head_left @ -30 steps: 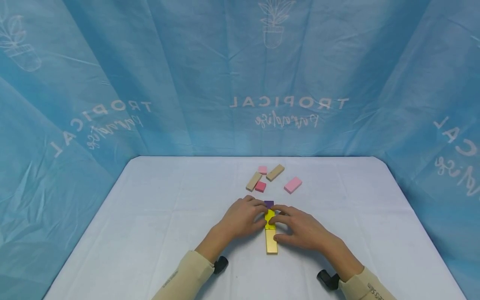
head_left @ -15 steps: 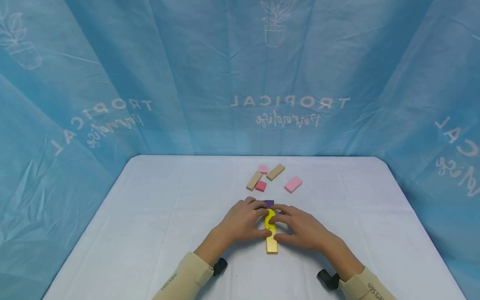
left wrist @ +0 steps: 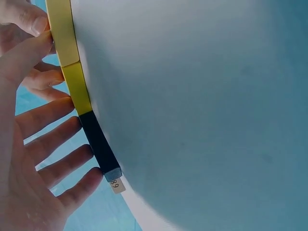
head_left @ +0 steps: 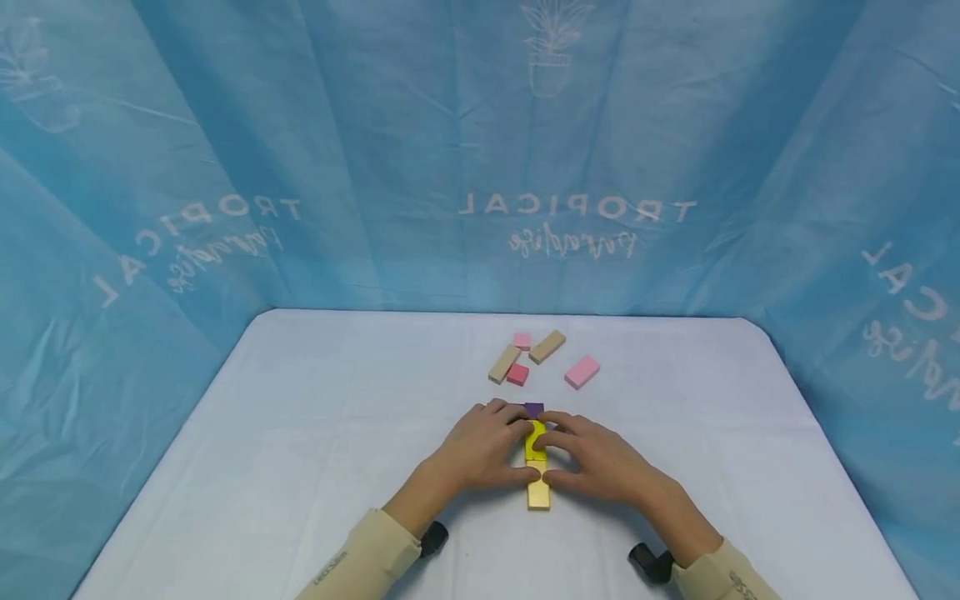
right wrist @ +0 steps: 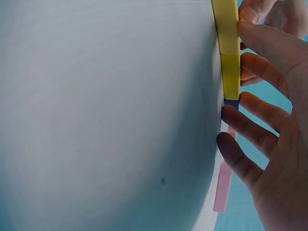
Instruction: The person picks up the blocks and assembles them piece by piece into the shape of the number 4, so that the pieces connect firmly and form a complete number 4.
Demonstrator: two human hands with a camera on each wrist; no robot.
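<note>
Three blocks form a straight line end to end on the table: a pale yellow block point(head_left: 538, 497) nearest me, a bright yellow block point(head_left: 536, 448), and a dark purple block point(head_left: 534, 410) at the far end. My left hand point(head_left: 483, 450) lies along the left side, its thumb on the pale yellow block and spread fingertips touching the bright yellow and dark blocks point(left wrist: 99, 144). From the right, my right hand point(head_left: 603, 458) touches the row with its thumb on the pale yellow block and a finger on the bright yellow one. Part of the purple block is hidden by the left fingers.
Beyond the row lie two tan blocks point(head_left: 505, 364), a small red block point(head_left: 517, 374), a small pink block point(head_left: 522, 340) and a larger pink block point(head_left: 582, 372). A white cloth covers the table point(head_left: 360, 400). Blue curtains point(head_left: 480, 150) surround its back and sides.
The left thumb has come down from beside the bright yellow block onto the pale yellow block. The right hand and the row look almost unchanged; the head view has shifted slightly.
</note>
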